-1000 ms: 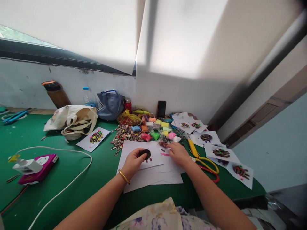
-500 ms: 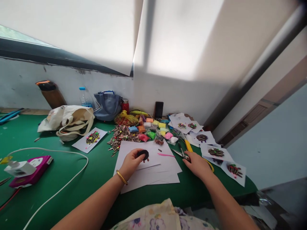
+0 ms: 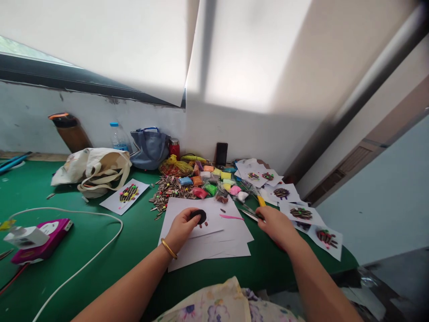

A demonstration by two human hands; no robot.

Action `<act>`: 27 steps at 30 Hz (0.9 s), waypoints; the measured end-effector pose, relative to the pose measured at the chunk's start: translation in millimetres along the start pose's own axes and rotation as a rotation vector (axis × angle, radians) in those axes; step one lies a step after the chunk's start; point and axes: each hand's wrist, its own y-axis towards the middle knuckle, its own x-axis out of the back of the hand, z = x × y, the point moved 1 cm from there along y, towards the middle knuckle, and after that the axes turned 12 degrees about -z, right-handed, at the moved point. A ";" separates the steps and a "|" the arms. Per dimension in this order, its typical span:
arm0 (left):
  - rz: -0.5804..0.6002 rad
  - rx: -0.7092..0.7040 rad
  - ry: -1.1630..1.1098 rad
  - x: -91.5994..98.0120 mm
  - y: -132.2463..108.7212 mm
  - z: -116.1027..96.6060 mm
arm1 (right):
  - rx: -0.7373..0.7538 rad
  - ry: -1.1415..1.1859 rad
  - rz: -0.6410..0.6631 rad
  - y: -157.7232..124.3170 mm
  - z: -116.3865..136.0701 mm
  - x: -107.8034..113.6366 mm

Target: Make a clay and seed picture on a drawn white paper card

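A flat black disc (image 3: 200, 217), which looks like clay, is pinched between the thumb and fingers of my left hand (image 3: 183, 227), above white paper. Small brown pieces (image 3: 203, 225) show just below the disc. My right hand (image 3: 276, 226) is closed round a pair of scissors (image 3: 248, 213), whose grey blades point left, away from the palm. Most of the scissors' handle is hidden; a bit of red shows under the hand. A yellow tool (image 3: 261, 201) lies just behind the fingers. Left of the blades, a pink strip (image 3: 231, 217) rests on the paper sheets (image 3: 231, 249).
Behind the paper are a pile of striped seeds (image 3: 170, 190) and several coloured clay packets (image 3: 211, 189). Seed-decorated cards (image 3: 301, 213) line the right edge; another card (image 3: 124, 197) lies left. A cloth bag (image 3: 90, 170), a power strip (image 3: 43, 239) and a white cable (image 3: 110, 241) occupy the left.
My right hand has closed further over the scissors and shifted slightly, covering more of the handle. My left hand keeps its hold on the black disc, nearly still.
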 end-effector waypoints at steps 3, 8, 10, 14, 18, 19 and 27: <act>0.003 0.001 -0.004 -0.4 -0.6 -0.7 | 0.210 0.027 0.004 10.6 26.9 -16.1; -0.061 0.017 0.025 4.4 1.3 1.5 | 0.183 -0.087 0.011 39.6 56.1 -36.6; -0.083 0.019 0.033 6.1 2.3 3.1 | 0.131 -0.105 -0.035 44.8 51.9 -34.6; -0.079 0.005 0.011 5.3 1.1 2.4 | -0.022 -0.123 0.012 29.0 11.9 -24.2; -0.028 0.038 -0.042 -0.1 -3.4 -1.7 | -0.146 -0.158 0.215 -12.1 -42.6 -22.4; -0.016 0.048 -0.052 -1.5 -4.4 -2.5 | -0.146 -0.145 0.225 -22.0 -52.9 -23.8; 0.011 0.161 -0.122 -3.1 -5.9 -4.3 | -0.153 -0.008 0.195 -57.7 -75.6 -26.8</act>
